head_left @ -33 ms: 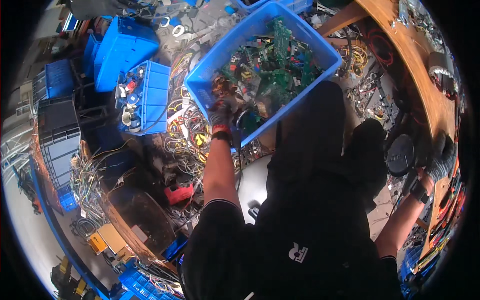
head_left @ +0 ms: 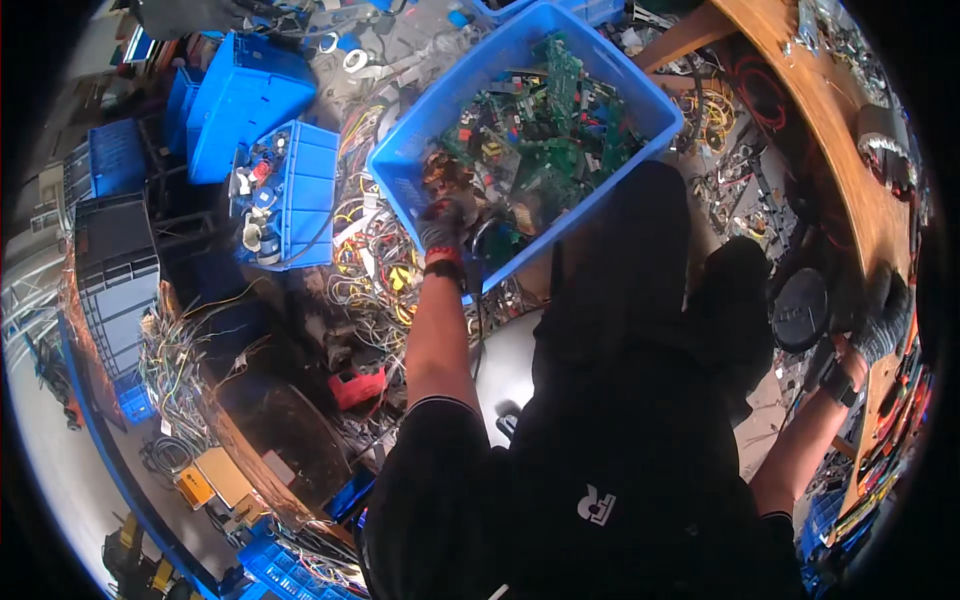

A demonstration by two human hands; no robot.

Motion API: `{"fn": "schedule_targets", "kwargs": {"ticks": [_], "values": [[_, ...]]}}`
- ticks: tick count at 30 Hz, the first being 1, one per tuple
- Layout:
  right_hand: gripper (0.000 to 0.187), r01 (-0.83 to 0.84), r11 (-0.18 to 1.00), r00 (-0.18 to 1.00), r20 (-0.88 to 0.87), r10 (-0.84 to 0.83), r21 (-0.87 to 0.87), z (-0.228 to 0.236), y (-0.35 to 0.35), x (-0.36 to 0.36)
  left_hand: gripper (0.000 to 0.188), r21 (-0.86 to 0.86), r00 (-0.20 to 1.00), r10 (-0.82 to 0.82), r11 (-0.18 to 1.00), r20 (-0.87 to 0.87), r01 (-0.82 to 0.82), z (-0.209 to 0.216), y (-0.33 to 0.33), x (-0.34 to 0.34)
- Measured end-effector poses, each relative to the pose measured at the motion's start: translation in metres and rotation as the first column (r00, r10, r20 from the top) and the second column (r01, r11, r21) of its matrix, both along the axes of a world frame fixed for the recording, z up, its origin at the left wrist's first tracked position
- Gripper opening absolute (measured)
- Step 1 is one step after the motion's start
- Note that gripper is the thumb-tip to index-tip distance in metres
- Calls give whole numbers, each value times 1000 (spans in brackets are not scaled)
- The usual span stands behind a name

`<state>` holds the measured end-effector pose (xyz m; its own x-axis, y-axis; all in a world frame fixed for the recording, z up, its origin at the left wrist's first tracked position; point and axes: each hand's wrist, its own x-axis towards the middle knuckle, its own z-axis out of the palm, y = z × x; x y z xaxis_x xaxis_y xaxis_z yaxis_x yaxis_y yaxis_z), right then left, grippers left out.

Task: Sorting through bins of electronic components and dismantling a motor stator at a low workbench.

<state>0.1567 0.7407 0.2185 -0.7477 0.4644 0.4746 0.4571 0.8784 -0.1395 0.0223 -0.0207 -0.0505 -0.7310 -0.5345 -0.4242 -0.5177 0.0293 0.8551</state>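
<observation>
The left hand (head_left: 441,224) is in the blue bin (head_left: 460,92), beside the circuit boards (head_left: 562,150) lying there; the right hand (head_left: 882,325), well apart from it, is by the desk (head_left: 800,90). Whether either hand grips anything, I cannot tell.

Rightward above the circuit boards (head_left: 562,152), the left hand (head_left: 441,224) has room; leftward stands the blue bin's wall (head_left: 399,188).

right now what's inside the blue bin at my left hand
Green circuit boards and a copper-coloured clump lie in the blue bin. Whatever lies beneath them or behind the left hand is hidden.
</observation>
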Motion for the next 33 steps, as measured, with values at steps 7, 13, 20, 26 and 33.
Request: {"fn": "schedule_targets", "kwargs": {"ticks": [7, 13, 20, 26, 33], "values": [[44, 23, 999, 987, 158, -29, 42, 7, 14, 5, 35, -525, 922, -261, 763, 284, 378, -93, -8, -15], [45, 57, 997, 989, 131, -64, 61, 4, 12, 8, 40, -423, 955, -161, 869, 249, 257, -107, 13, -4], [39, 11, 994, 997, 71, -19, 111, 4, 14, 7, 34, 39, 985, -100, 995, 142, 96, -94, 28, -9], [43, 31, 999, 999, -5, -31, 8, 3, 8, 7, 38, 25, 999, -30, 999, 32, 29, -94, 40, 13], [49, 144, 989, 987, 83, -140, -44, 11, -6, 0, 49, 133, 999, -19, 991, 44, 13, -114, 50, 24]]}}
